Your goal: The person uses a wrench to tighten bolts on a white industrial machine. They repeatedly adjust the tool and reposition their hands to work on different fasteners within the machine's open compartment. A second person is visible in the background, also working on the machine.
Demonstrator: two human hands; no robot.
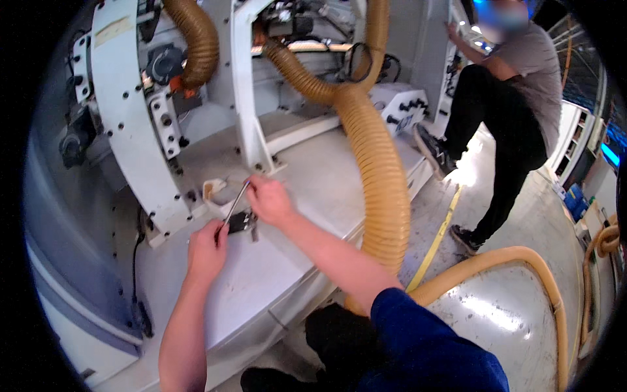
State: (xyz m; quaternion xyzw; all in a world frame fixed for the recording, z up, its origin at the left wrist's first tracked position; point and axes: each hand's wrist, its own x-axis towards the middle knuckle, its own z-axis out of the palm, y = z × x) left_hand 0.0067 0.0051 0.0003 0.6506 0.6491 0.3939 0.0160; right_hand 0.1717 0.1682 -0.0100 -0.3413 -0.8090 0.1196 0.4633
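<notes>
Thin metal rod (pixel 236 201) left of the ribbed hose (pixel 379 186). Left grip (pixel 207 245) closed on rod's near end, right grip (pixel 270 201) on its far end. Dark block (pixel 238 223) also left of hose; co-worker (pixel 513 111) right.

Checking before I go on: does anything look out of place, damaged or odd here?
One thing: the tan hose on the floor lies in a wide loop near the co-worker and the yellow tape, so it could trip someone. The bright patches look like glare rather than a spill. I see no clear damage.
</notes>
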